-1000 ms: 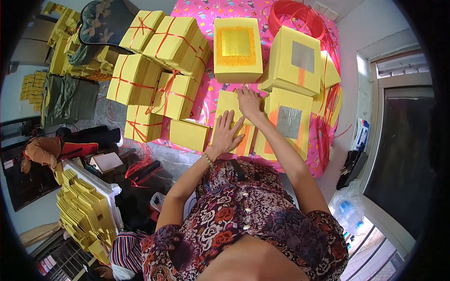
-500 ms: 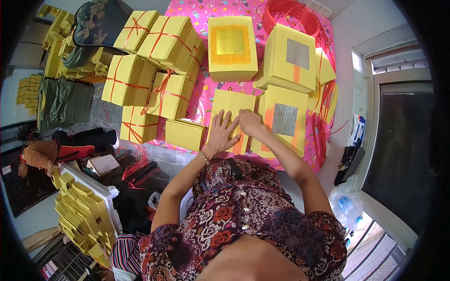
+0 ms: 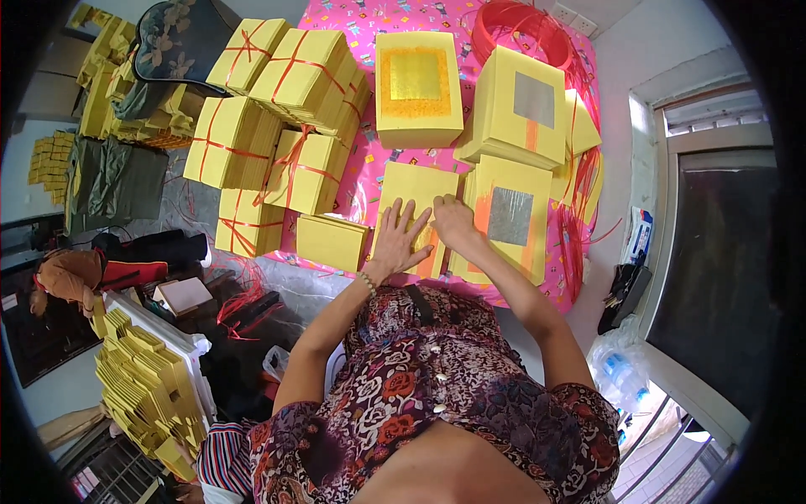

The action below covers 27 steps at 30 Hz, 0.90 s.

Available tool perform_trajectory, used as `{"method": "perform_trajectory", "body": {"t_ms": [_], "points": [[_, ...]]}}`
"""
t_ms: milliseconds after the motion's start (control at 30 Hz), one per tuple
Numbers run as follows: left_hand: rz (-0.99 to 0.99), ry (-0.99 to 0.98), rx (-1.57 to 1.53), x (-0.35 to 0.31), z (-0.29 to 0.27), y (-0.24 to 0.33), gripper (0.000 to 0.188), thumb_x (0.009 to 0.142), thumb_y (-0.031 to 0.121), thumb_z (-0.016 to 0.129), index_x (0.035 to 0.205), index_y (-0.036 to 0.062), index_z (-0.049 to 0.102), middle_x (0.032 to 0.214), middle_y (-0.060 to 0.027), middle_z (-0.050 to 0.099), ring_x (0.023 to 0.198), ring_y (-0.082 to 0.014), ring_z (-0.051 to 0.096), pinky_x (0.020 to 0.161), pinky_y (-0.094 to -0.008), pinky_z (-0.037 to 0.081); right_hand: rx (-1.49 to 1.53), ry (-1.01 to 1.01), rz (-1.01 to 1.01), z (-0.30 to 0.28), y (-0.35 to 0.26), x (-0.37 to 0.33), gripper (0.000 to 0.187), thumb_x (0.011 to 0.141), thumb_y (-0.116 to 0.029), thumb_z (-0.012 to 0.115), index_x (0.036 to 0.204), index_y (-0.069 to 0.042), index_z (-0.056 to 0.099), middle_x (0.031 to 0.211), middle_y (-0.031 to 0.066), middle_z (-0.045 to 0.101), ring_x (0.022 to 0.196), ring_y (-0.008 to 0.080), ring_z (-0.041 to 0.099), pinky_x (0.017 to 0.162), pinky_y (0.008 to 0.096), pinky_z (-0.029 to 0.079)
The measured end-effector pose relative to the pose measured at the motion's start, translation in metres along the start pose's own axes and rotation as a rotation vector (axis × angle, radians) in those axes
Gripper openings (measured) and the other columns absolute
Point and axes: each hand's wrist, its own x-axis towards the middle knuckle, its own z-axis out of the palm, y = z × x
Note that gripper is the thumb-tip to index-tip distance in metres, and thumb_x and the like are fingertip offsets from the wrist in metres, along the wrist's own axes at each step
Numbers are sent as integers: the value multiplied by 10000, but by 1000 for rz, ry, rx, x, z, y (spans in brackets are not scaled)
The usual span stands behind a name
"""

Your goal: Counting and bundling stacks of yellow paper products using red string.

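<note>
Pressing flat, both hands, left hand [image 3: 401,239] and right hand [image 3: 453,223], fingers spread open on plain yellow paper stack [image 3: 416,189]; silver-square yellow stack [image 3: 508,218] just beside, red-tied yellow bundles [image 3: 277,160] left.

We see a bright pink sheet [image 3: 369,181] printed with small cartoon figures under everything. On it our hands lie on a plain yellow paper stack [image 3: 413,195]. Beside it sits a yellow stack with a silver square and orange stripe [image 3: 509,217], and another of the same pattern [image 3: 522,107] above. One yellow stack bears a gold square [image 3: 417,84]. The bundles [image 3: 277,134] to the left are yellow, tied with red string. A coil of red cord [image 3: 520,32] shows at top. Our dress [image 3: 437,378] is dark maroon with white and orange flowers.
</note>
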Motion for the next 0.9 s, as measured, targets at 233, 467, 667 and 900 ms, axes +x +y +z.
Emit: {"method": "perform_trajectory", "body": {"t_ms": [233, 467, 667, 900], "points": [[9, 12, -22, 1, -8, 1, 741, 809, 538, 504, 1423, 195, 272, 1419, -201, 278, 1325, -426, 179, 1082, -540, 150, -101, -79, 4, 2, 6, 8, 404, 714, -225, 725, 980, 6, 527, 982, 183, 563, 890, 333, 599, 729, 385, 511], [33, -4, -43, -4, -9, -7, 736, 807, 476, 530, 1422, 167, 269, 1429, -191, 266, 1324, -414, 197, 1080, -522, 190, -41, -7, 34, -30, -2, 24, 480, 719, -226, 710, 1076, 12, 495, 1117, 187, 506, 1068, 339, 520, 841, 415, 469], [56, -11, -53, -2, -11, -5, 692, 805, 478, 529, 1406, 209, 315, 1440, -207, 238, 1320, -436, 195, 1064, -543, 205, -196, 118, -38, -1, 9, 38, 708, 742, -229, 686, 1317, 12, 350, 1306, 173, 413, 1224, 346, 395, 989, 464, 349], [92, 33, -78, -5, -7, -10, 655, 799, 499, 529, 1379, 239, 369, 1421, -228, 255, 1313, -447, 200, 1053, -557, 209, -135, -10, -15, -4, 9, 45, 761, 753, -233, 680, 1369, -11, 292, 1358, 141, 375, 1252, 332, 371, 1007, 438, 339]]}}
